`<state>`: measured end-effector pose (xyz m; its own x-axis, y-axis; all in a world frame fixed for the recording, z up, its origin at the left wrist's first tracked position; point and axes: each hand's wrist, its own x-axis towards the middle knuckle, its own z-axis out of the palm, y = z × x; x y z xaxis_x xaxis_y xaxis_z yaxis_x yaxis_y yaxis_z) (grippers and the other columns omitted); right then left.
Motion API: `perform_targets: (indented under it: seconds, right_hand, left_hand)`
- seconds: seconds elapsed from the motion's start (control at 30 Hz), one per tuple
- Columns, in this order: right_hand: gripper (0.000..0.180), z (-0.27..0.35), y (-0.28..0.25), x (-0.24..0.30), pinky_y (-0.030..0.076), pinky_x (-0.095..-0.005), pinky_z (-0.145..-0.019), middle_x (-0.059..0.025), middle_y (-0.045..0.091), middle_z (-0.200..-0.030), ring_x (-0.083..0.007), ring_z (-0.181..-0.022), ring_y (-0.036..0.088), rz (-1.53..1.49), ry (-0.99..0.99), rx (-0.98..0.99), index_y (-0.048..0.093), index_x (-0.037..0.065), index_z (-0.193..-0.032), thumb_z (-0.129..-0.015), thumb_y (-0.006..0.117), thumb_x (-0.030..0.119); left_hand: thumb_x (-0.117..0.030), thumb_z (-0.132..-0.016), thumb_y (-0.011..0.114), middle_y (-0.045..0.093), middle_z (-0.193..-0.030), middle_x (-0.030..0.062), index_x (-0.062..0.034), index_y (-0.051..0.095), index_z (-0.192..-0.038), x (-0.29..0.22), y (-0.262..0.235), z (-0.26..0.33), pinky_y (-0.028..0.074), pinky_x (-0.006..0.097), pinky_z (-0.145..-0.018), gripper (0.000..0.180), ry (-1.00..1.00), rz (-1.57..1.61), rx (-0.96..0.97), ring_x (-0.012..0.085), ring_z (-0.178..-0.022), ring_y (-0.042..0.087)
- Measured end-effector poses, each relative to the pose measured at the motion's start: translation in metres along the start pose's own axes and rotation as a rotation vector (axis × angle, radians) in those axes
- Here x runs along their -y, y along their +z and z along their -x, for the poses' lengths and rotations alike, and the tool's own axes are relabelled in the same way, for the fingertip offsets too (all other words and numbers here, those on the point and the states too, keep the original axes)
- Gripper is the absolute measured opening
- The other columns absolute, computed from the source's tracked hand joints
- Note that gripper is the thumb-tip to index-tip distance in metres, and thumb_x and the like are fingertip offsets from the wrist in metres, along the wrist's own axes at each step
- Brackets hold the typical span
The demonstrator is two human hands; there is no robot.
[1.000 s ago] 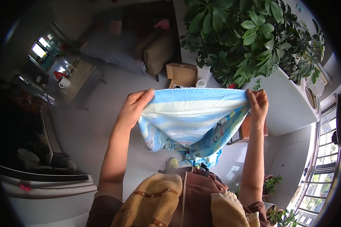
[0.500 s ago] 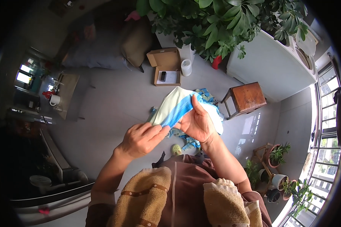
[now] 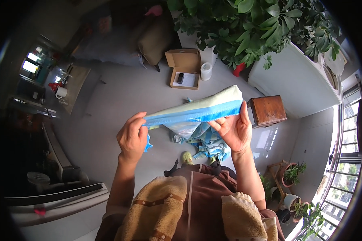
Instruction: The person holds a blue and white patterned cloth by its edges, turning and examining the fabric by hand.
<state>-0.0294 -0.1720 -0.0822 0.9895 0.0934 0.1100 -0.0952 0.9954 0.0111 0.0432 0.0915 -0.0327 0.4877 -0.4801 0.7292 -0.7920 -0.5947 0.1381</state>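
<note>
Over on the far left a low side table (image 3: 78,80) carries a white mug (image 3: 61,92), well apart from the person. Nearer the middle, the left hand (image 3: 132,136) is closed in a pinch on one end of a folded cloth (image 3: 197,109), pale green-white with a bright blue band along its lower edge. The grip there looks tight, thumb over fingers, probably so the layers stay lined up. The cloth runs taut and slightly uphill to the right hand (image 3: 234,129), whose fingers wrap the other end from underneath with the thumb up along the edge; it too is clamped on the fabric. Held stretched between both hands at chest height, the fold stays flat rather than sagging.

Below it, on the floor, a heap of blue patterned laundry (image 3: 203,142) lies by the person's feet. Farther back sits an open cardboard box (image 3: 185,69) with a white cup (image 3: 205,71) just beside it. To the right stands a small wooden stool (image 3: 268,111), then a white cabinet (image 3: 301,84) under a big leafy plant (image 3: 253,28).
</note>
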Motion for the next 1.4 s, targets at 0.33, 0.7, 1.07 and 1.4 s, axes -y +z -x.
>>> perform_targets:
  seconds: [0.33, 0.7, 1.07, 1.4]
  right_hand:
    - [0.052, -0.007, 0.0, 0.017, 0.037, -0.0473, -0.094, -0.0191, 0.048, -0.121, -0.0377, -0.11, 0.047, 0.157, -0.089, -0.011, 0.041, 0.001, -0.124, -0.092, 0.033, 0.041]
    - [0.042, -0.022, 0.01, 0.061, 0.045, -0.0261, -0.051, -0.0066, 0.061, -0.058, -0.0143, -0.051, 0.059, 2.14, -0.051, -0.721, 0.061, 0.003, -0.069, -0.086, 0.052, 0.04]
    - [0.011, -0.059, 0.035, -0.039, 0.044, -0.0197, -0.063, 0.0013, 0.059, -0.077, -0.0042, -0.068, 0.054, 0.918, 0.129, 0.057, 0.057, 0.003, -0.087, -0.084, 0.059, 0.014]
    - [0.008, -0.055, 0.045, -0.039, 0.047, -0.0208, -0.064, 0.0007, 0.057, -0.078, -0.0076, -0.071, 0.056, 0.525, 0.021, -0.255, 0.053, 0.006, -0.085, -0.087, 0.053, 0.014]
  left_hand:
    - [0.005, -0.077, 0.048, 0.059, -0.08, 0.0084, -0.0014, 0.053, -0.09, 0.016, -0.004, -0.004, 0.046, 0.028, -0.059, 0.015, -0.333, 0.158, 0.051, 0.0197, -0.065, 0.057]
    - [-0.015, -0.09, 0.049, 0.048, -0.078, -0.0037, -0.0034, 0.053, -0.086, 0.009, -0.019, -0.042, 0.036, 0.016, -0.066, 0.012, -0.877, 1.229, 0.123, 0.0034, -0.072, 0.042]
    - [-0.02, -0.092, 0.044, 0.055, -0.08, 0.0005, -0.0031, 0.05, -0.093, -0.006, -0.01, -0.061, 0.038, 0.017, -0.065, 0.018, -0.806, 1.239, 0.517, 0.0043, -0.073, 0.048]
    - [-0.001, -0.078, 0.062, 0.047, -0.116, 0.0097, -0.0001, 0.036, -0.124, -0.047, 0.011, -0.026, 0.041, 0.025, -0.086, 0.052, -0.761, 1.218, 0.182, 0.0129, -0.104, 0.047]
